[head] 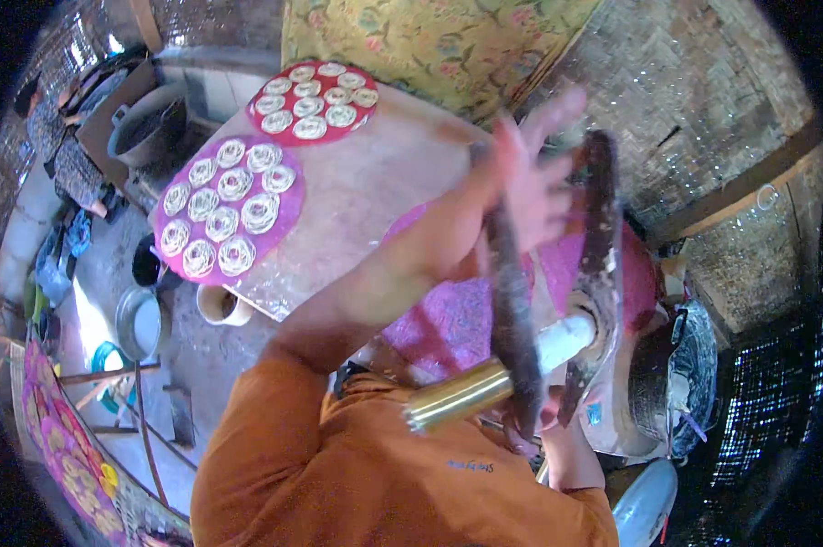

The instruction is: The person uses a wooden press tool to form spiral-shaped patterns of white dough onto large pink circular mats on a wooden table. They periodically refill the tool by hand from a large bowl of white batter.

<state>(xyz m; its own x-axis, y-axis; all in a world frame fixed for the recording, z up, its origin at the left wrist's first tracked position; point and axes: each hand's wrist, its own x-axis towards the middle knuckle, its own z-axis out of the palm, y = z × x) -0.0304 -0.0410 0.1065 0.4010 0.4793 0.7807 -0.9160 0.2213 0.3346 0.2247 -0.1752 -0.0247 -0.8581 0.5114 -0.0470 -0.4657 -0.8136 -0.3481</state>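
Observation:
A press with two long dark wooden bars [510, 294] stands in front of my chest. A brass cylinder [460, 396] sticks out from the nearer bar, and a white cylindrical piece [565, 340] spans between the bars. My left hand [538, 184], blurred, has its fingers spread near the bars' upper ends. At the lower end of the nearer bar, my right hand [540, 425] is wrapped around the wood, partly hidden by it. Coiled pale noodle-like nests lie on a pink round mat [288, 212] and a red round mat [257, 113]. Purple mats [452, 325] lie beneath the press.
The mats rest on a pale tabletop [343, 178]. At right stand a dark pot [647, 390] and a basin of whitish stuff [695, 376]. A large pot [148, 130], a metal basin [140, 325] and a bucket [223, 305] are at left, beyond which another person [62, 147] sits.

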